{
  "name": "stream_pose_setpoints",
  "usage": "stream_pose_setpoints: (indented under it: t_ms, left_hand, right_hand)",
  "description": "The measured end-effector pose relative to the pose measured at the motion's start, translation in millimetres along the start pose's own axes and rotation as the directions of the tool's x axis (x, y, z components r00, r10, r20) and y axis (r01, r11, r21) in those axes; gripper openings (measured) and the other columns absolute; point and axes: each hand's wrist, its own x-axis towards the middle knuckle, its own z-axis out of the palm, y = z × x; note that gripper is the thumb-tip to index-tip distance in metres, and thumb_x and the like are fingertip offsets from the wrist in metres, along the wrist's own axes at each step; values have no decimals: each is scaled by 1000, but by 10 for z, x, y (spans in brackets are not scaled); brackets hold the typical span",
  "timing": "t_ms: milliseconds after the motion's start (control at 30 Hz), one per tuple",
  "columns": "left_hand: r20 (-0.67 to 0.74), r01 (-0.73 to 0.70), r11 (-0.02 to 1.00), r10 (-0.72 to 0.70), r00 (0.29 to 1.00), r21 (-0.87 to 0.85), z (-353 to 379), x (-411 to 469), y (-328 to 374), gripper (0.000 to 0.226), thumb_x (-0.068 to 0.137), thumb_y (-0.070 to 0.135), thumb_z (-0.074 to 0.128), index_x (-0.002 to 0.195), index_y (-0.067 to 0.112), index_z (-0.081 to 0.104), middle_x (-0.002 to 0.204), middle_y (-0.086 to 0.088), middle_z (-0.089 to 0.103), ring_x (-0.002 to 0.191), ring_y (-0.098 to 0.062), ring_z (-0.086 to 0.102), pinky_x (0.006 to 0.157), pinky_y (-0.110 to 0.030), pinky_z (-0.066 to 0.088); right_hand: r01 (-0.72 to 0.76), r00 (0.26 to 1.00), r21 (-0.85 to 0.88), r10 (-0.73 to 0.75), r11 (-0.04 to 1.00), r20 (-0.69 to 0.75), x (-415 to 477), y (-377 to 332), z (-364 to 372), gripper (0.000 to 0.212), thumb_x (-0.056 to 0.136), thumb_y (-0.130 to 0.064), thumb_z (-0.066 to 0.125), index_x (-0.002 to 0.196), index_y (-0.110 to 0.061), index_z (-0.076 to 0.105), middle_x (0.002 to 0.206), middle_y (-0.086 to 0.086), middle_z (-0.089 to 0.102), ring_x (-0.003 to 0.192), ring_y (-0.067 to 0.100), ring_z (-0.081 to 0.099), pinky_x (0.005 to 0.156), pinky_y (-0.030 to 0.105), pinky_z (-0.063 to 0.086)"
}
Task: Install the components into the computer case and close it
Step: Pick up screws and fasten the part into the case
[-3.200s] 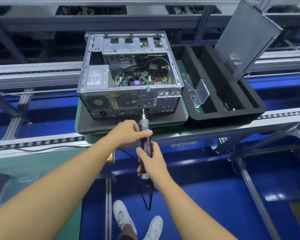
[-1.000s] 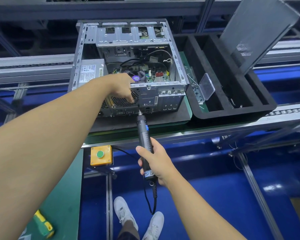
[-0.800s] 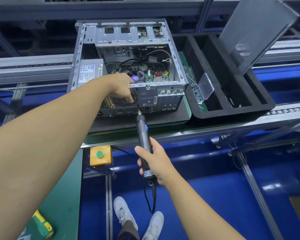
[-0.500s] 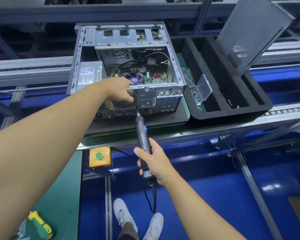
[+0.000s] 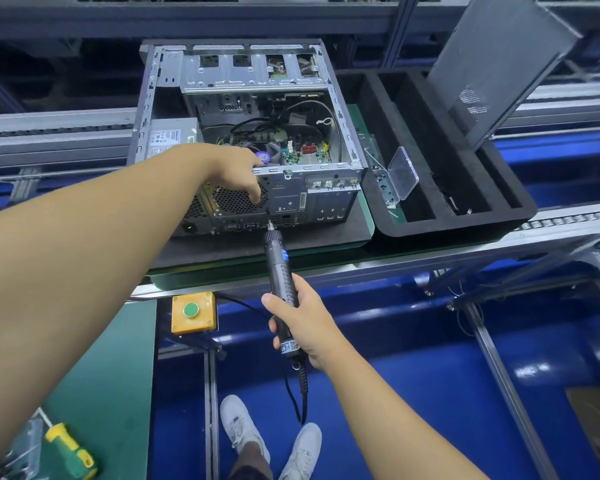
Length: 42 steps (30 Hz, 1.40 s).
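The computer case (image 5: 253,69) lies open on a dark mat on the conveyor line, with its rear panel toward the person and the boards and cables inside uncovered. Its side panel (image 5: 499,71) leans in the black foam tray (image 5: 447,216) just beside it on the right, so the closing is not yet done.

The left hand (image 5: 236,171) grips the upper rear edge of the case, fingers bent down over the fan grille. I cannot tell if it also pinches a screw. The right hand (image 5: 302,327) is closed around 1 electric screwdriver (image 5: 281,278), whose bit touches the rear panel beside the grille.

I judge the step is fastening 1 rear screw. Next, the bit must stay straight and pressed in while the case is steadied.
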Motion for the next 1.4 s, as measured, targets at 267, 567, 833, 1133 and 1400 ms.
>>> stream_pose_setpoints:
  t_ms: [267, 567, 833, 1133, 1400]
  left_hand:
    - [-630, -343, 932, 336, 701, 116, 203, -474, 64, 32, 80, 34, 60, 107, 18, 58, 103, 1, 61, 93, -20, 51, 85, -39, 44]
    - [-468, -44, 749, -365, 805, -661, 1134, -625, 290, 29, 95, 36, 54, 82, 14, 68, 71, 1, 72, 70, -21, 68, 65, -35, 58]
    - [87, -34, -227, -499, 862, -973, 1265, -252, 481, 24, 93, 17, 65, 114, 8, 57, 107, -11, 73, 81, -22, 68, 60, -31, 55]
    - [113, -49, -278, -536, 837, -959, 1343, -166, 465, 12, 90, 18, 67, 96, 13, 58, 79, 1, 76, 61, -12, 67, 66, -32, 56]
    - [100, -84, -332, -502, 859, -939, 1325, -187, 546, 9, 93, 14, 62, 100, 9, 59, 78, -3, 72, 52, -12, 60, 54, -25, 51]
  right_hand:
    - [-1, 1000, -10, 1, 1000, 1, -15, 1, 6, 35, 93, -29, 72, 123, -29, 55, 84, 3, 56, 62, 14, 57, 52, 30, 53]
    - [-8, 1000, -33, 8, 999, 0, -41, -44, -23, 39, 96, -26, 70, 131, -26, 52, 83, 7, 57, 51, 11, 55, 48, 27, 50]
    - [-2, 1000, -60, 1, 998, -17, -29, -43, -25, 45, 94, -27, 72, 133, -32, 51, 86, 2, 59, 60, 12, 58, 52, 29, 53]
    - [-5, 1000, -69, 4, 998, -14, -48, -21, -15, 51, 94, -26, 72, 139, -28, 48, 87, 1, 57, 65, 12, 59, 53, 29, 54]
    - [10, 999, -152, -15, 988, -34, -93, -21, 36, 42, 94, -30, 69, 128, -43, 48, 84, 5, 60, 52, 6, 57, 49, 24, 52]
